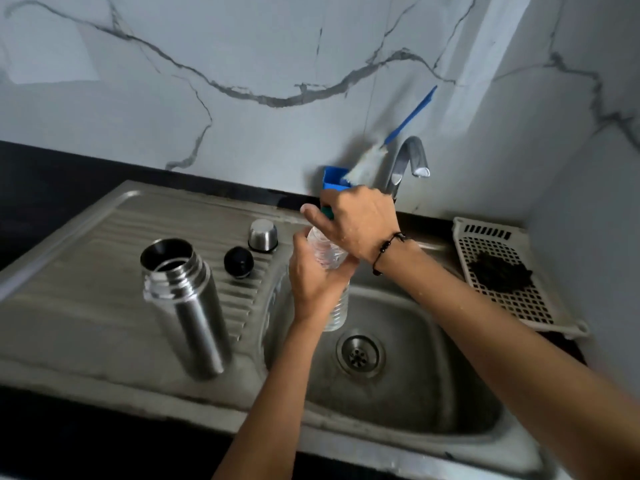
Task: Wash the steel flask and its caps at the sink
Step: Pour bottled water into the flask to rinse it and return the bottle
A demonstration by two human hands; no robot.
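Observation:
The steel flask (187, 306) stands upright and uncapped on the ribbed drainboard (86, 271). Behind it lie a black inner cap (238, 262) and a steel outer cap (263, 234). Over the sink basin (415, 358), my left hand (311, 282) grips a clear plastic bottle (334, 289) around its middle. My right hand (353, 220) is curled over the bottle's top, around its green cap (326, 213).
A curved tap (408, 161) rises behind the basin. A blue holder (332, 180) with a blue-handled bottle brush (388, 143) stands beside it. A white perforated tray (498, 271) holding a dark scrubber (500, 273) sits right of the sink. The drain (359, 353) is open.

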